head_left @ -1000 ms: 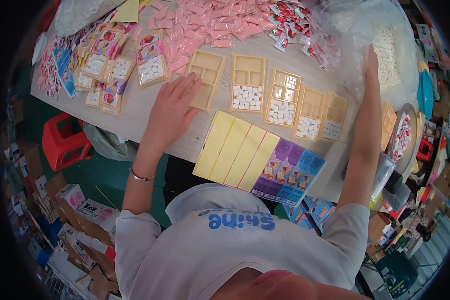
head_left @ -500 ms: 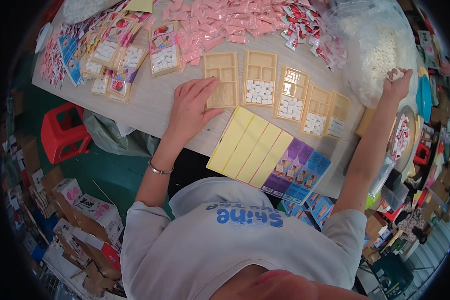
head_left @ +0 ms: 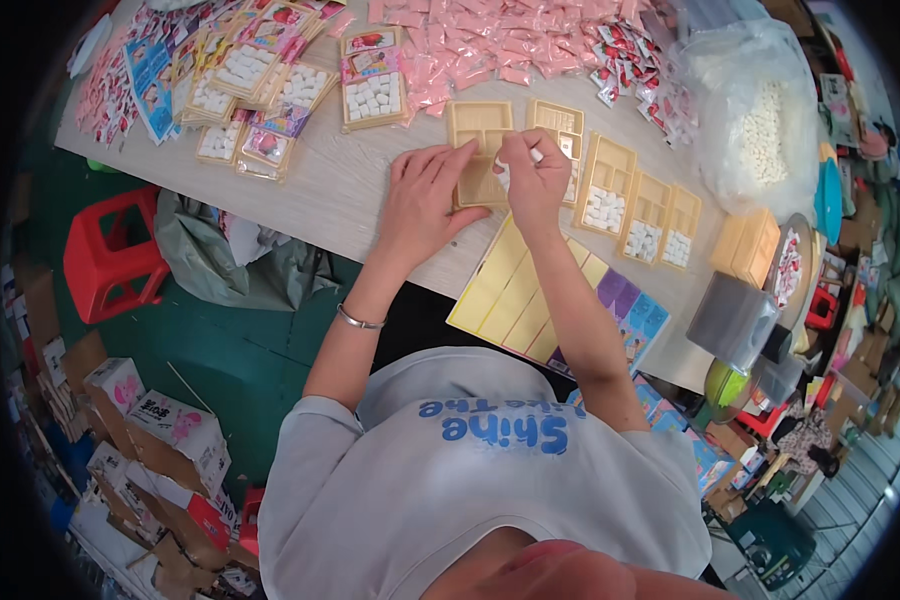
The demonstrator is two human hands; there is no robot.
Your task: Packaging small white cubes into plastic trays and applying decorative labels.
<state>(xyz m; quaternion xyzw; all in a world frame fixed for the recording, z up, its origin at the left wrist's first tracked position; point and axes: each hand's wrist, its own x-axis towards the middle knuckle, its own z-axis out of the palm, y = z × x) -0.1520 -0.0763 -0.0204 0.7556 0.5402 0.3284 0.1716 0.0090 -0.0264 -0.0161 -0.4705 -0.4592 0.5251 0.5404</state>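
The left hand (head_left: 425,200) lies palm down at the left side of a beige plastic compartment tray (head_left: 480,116). Its fingers are extended and slightly spread; the fingertips reach the tray's left edge, and the thumb points right along the near end. The right hand (head_left: 532,185) is positioned over the right part of the same tray, with fingers curled inward and pinching small white pillow-shaped pieces (head_left: 536,156). Some of these pieces show at the left side of the fingers. The right hand hides part of the near compartment.

The tray rests on a pale wood-grain bench (head_left: 340,190), between the hands and a heap of pink clear-wrapped packets (head_left: 450,40). Four further beige trays (head_left: 610,160) form a row to its right, with white pieces in their near compartments; the right hand partly covers the nearest of them. A flat yellow, purple and blue printed card sheet (head_left: 510,280) lies below the row, partly under the right forearm.

To the left of the tray lies a filled beige pack (head_left: 373,95), and farther left a pile of similar filled packs (head_left: 245,70). Red-and-white printed sachets (head_left: 635,65) adjoin the pink heap. At the far right, a translucent plastic bag (head_left: 760,125) contains white pieces; a stack of beige trays (head_left: 745,245) stands below it.
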